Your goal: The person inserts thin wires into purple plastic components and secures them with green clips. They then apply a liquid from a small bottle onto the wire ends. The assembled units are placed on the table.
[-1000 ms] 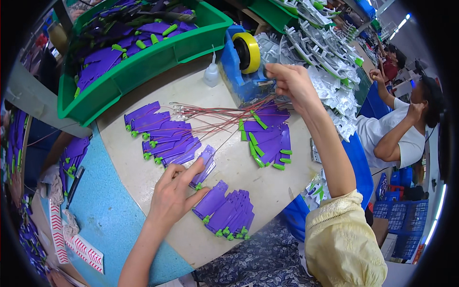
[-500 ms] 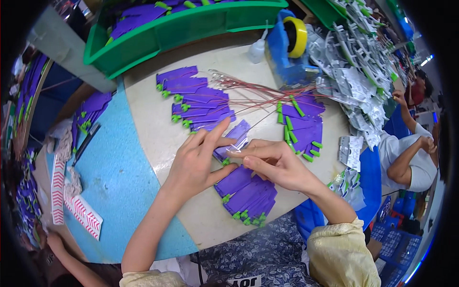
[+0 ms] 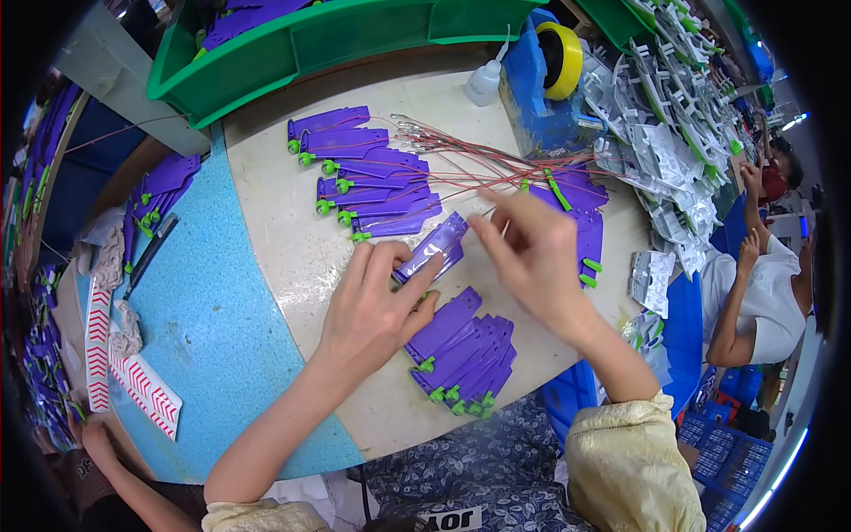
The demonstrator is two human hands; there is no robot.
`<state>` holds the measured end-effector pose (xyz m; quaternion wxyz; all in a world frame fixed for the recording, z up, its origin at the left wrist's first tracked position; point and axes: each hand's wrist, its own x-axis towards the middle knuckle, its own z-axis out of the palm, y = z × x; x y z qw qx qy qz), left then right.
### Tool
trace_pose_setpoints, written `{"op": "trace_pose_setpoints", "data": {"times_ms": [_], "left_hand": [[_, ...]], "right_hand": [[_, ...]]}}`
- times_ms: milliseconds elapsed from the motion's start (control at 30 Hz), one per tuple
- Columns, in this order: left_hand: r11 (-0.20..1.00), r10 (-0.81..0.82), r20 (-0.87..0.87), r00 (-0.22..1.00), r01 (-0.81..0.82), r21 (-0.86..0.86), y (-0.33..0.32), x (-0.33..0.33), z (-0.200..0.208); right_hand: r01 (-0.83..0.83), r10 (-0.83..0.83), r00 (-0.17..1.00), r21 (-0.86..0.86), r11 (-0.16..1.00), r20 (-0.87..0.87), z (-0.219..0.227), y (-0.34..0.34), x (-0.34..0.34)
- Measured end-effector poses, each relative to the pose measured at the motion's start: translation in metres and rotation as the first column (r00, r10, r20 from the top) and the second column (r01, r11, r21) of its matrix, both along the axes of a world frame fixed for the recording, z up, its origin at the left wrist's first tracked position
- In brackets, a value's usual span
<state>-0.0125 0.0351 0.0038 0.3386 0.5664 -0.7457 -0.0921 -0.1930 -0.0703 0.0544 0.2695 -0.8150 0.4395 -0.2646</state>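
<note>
**Clerk:** Head view. Left hand?
**Checker:** Left hand (image 3: 363, 306), one: fingers closed onto a purple piece (image 3: 450, 234), forefinger laid across its glossy face, thumb near its lower end.

**Clerk:** Right hand?
**Checker:** Right hand (image 3: 542, 259), one, blurred: thumb and forefinger apart, beside the piece's upper end. Contact: cannot tell.

**Clerk:** Stock around the fingers?
**Checker:** Below the left fingertips, a fan of purple pieces (image 3: 465, 355) with green ends. Beyond them, to the left, a stepped row of purple pieces (image 3: 365, 166), green-knobbed. Beyond the right fingertips, red wires (image 3: 514, 161), bundled; right of that hand, a purple stack (image 3: 589, 232), partly hidden by it.

**Clerk:** Farther off?
**Checker:** Well beyond both hands: white squeeze bottle (image 3: 483, 84), yellow tape roll (image 3: 571, 62), green bin (image 3: 359, 46). Well right of the right fingers: silver parts (image 3: 665, 173), heaped.
</note>
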Motion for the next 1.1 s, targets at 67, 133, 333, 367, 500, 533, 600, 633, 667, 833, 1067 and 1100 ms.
{"op": "trace_pose_setpoints", "data": {"times_ms": [67, 133, 333, 367, 500, 533, 600, 633, 667, 833, 1067, 1100], "left_hand": [[0.995, -0.039, 0.026, 0.999, 0.036, 0.089, -0.009, 0.000, 0.008], [0.996, -0.011, -0.132, 0.991, 0.023, 0.088, -0.009, -0.001, 0.006], [0.994, 0.025, -0.373, 0.928, 0.017, 0.109, -0.005, 0.000, -0.006], [0.993, 0.033, -0.387, 0.922, 0.014, 0.117, -0.005, 0.001, -0.004], [0.975, 0.172, -0.157, 0.973, -0.191, -0.115, -0.010, 0.010, 0.005], [0.951, 0.226, -0.078, 0.971, -0.237, -0.196, -0.009, 0.009, 0.008], [0.978, 0.066, -0.133, 0.989, -0.091, -0.188, 0.004, 0.006, 0.009], [0.988, -0.061, -0.176, 0.982, 0.034, -0.149, 0.011, 0.005, 0.014], [0.980, -0.183, -0.223, 0.957, 0.160, -0.117, 0.018, 0.004, 0.017], [0.997, -0.079, -0.222, 0.972, 0.072, -0.036, 0.020, -0.007, -0.004], [0.981, 0.178, -0.218, 0.960, -0.157, 0.110, 0.016, -0.011, 0.006], [0.991, 0.133, -0.248, 0.960, -0.130, 0.026, 0.010, -0.012, 0.004]], "right_hand": [[-0.078, 0.081, 0.995, 0.044, 0.996, -0.055, 0.002, -0.015, 0.005], [-0.183, 0.223, 0.966, 0.273, 0.944, -0.127, 0.007, -0.026, 0.016], [-0.248, 0.464, 0.883, 0.771, 0.587, -0.069, 0.015, -0.026, 0.053], [-0.191, 0.465, 0.868, 0.751, 0.632, -0.171, 0.019, -0.021, 0.055], [-0.126, 0.119, 0.989, -0.084, 0.988, -0.084, 0.014, -0.044, 0.046], [-0.030, 0.024, 0.999, -0.134, 0.991, -0.043, 0.027, -0.060, 0.047], [-0.053, 0.040, 0.998, -0.304, 0.951, -0.051, -0.003, -0.103, 0.050], [-0.073, 0.063, 0.997, -0.254, 0.965, -0.048, -0.018, -0.112, 0.056], [-0.094, 0.087, 0.995, -0.206, 0.974, -0.045, -0.031, -0.120, 0.065], [-0.150, 0.127, 0.987, -0.279, 0.948, -0.098, -0.033, -0.130, 0.076], [-0.394, 0.385, 0.917, -0.091, 0.915, -0.103, 0.033, -0.007, 0.034], [-0.409, 0.401, 0.908, -0.049, 0.911, -0.124, 0.020, 0.001, 0.024]]}}
